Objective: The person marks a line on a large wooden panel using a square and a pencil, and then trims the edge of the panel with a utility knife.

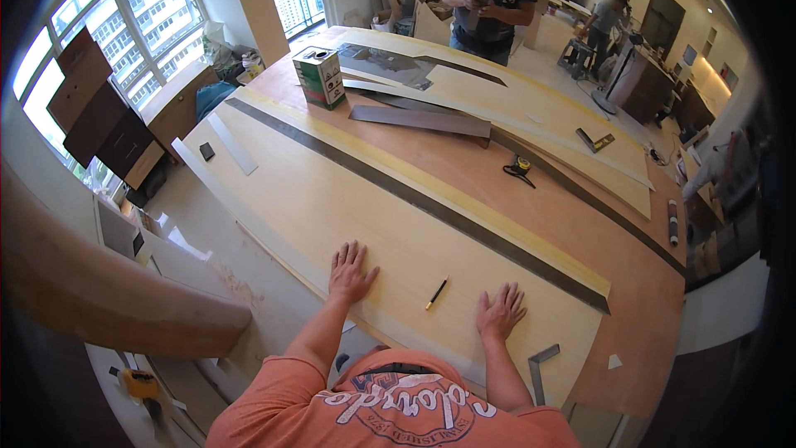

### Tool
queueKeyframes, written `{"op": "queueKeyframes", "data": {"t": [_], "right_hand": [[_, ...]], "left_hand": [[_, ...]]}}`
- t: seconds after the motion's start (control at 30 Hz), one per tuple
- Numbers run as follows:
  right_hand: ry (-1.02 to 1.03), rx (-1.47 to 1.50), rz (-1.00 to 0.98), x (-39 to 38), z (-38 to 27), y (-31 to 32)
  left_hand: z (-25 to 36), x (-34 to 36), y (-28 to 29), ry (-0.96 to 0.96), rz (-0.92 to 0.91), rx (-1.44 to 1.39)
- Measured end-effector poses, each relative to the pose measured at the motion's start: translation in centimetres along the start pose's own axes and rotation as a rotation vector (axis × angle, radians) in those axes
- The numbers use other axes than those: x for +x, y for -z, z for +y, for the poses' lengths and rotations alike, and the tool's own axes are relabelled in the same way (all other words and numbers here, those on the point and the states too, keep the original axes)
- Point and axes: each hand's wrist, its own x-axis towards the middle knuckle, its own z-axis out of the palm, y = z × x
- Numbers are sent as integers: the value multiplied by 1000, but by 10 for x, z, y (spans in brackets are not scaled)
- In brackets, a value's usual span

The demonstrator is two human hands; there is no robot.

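Note:
Both my palms rest flat on a long pale wooden panel (390,224) at the near side of the worktable. My left hand (351,275) lies near the panel's close edge, fingers spread. My right hand (499,313) is spread the same way farther right. Between them sits a pencil (437,293), touched by neither hand. Beside my right forearm is a metal try square (540,371). A long dark strip (398,191) runs along the panel's far side. At the panel's left end are a small dark block (206,151) and a pale strip (232,143).
A green-and-white tin can (319,78), loose dark strips (419,120), a tape measure (518,168), another square (594,140) and a dark tube (672,222) lie across the brown tabletop (638,340). A person (489,0) stands opposite holding a flat object. A rounded wooden piece (124,299) juts in at left.

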Motion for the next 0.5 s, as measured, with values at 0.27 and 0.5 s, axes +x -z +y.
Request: {"op": "queueKeyframes", "data": {"t": [0.27, 0.5], "right_hand": [[-17, 32, -9, 2, 4, -9], [-41, 58, -23, 2, 12, -2]], "left_hand": [[-1, 0, 1, -9, 1, 3], [2, 3, -6, -50, 3, -16]]}}
